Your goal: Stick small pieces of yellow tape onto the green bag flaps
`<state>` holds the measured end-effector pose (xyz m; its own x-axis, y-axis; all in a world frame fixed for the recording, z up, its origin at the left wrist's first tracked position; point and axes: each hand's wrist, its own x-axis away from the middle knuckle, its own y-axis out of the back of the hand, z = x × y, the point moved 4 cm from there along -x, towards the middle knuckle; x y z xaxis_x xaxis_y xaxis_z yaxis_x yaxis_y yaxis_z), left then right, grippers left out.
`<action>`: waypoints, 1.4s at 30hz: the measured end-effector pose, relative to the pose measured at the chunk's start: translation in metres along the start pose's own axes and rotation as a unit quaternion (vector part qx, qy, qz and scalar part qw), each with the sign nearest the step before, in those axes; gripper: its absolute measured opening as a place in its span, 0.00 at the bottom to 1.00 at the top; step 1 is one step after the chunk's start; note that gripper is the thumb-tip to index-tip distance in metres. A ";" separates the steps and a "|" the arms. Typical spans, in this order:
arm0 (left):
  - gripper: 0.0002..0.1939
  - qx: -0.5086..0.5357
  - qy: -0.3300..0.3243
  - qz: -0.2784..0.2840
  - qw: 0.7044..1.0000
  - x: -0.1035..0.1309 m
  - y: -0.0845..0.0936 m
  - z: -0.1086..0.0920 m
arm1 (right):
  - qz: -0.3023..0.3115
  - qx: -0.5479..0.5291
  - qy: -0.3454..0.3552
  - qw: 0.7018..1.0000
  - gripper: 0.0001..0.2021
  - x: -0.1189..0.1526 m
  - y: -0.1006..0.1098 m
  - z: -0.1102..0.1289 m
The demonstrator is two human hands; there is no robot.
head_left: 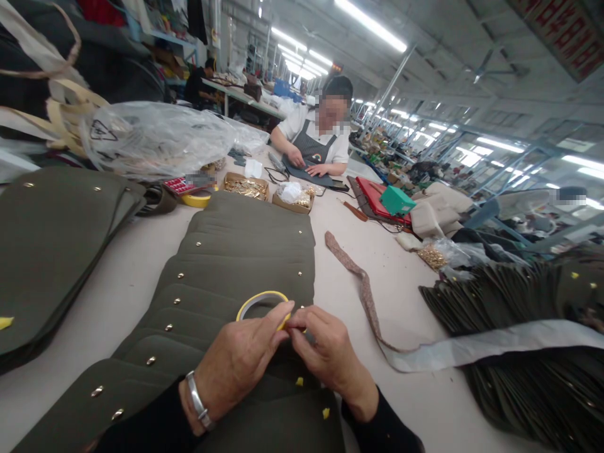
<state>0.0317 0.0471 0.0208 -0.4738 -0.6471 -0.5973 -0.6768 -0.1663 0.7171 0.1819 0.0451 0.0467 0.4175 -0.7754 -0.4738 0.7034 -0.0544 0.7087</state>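
Ceiling lights run above a crowded workshop, where a pale table (pixel 330 217) bears overlapping dark green panels (pixel 236 251) dotted with metal studs. Above the nearest panels, the left hand (pixel 240 352) grips a roll of yellow tape (pixel 243 308) between thumb and fingers, while the right hand (pixel 330 349), fingertips pinched together, meets it at the roll's right side. Boxes of gold-colored metal pieces (pixel 245 187) sit beyond the panels. Across the table, a person in a striped apron (pixel 314 141) handles a dark piece; a fanned stack of dark panels (pixel 533 377) lies at right.
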 end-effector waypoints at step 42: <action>0.09 -0.065 0.099 0.289 0.950 -0.004 -0.027 -0.001 | 0.040 0.128 -0.207 0.969 0.09 0.007 0.004 -0.070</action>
<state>0.0527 0.0532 0.0044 -0.6216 -0.7831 -0.0207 -0.2540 0.1765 0.9510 0.2275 0.0834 0.0096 0.1604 -0.9668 -0.1988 0.4910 -0.0966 0.8658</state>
